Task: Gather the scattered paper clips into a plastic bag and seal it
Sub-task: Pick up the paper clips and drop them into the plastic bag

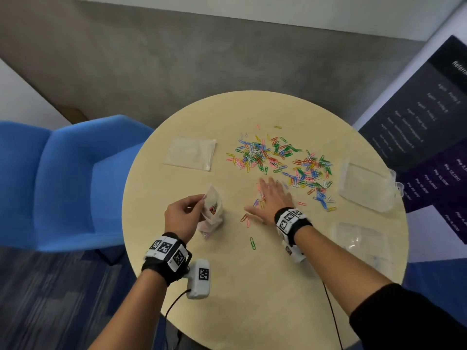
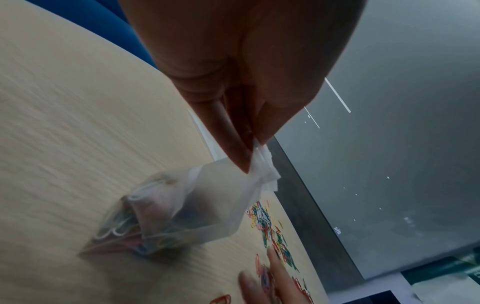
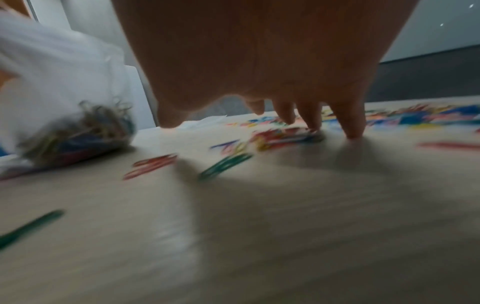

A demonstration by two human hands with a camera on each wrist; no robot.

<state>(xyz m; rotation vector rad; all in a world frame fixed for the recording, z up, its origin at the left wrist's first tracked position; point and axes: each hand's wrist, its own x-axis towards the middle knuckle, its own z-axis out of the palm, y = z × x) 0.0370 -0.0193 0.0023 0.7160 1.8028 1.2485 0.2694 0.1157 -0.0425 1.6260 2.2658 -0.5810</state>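
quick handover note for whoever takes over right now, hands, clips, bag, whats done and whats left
Left hand: pinches the rim of the plastic bag, which stands on the table, mouth open.
Right hand: open, fingers flat on a few paper clips beside the bag.
Done: some clips are already inside the bag.
Left: the main pile and stray clips near the bag are still out; the bag is unsealed.
Spare bags lie flat on the table.
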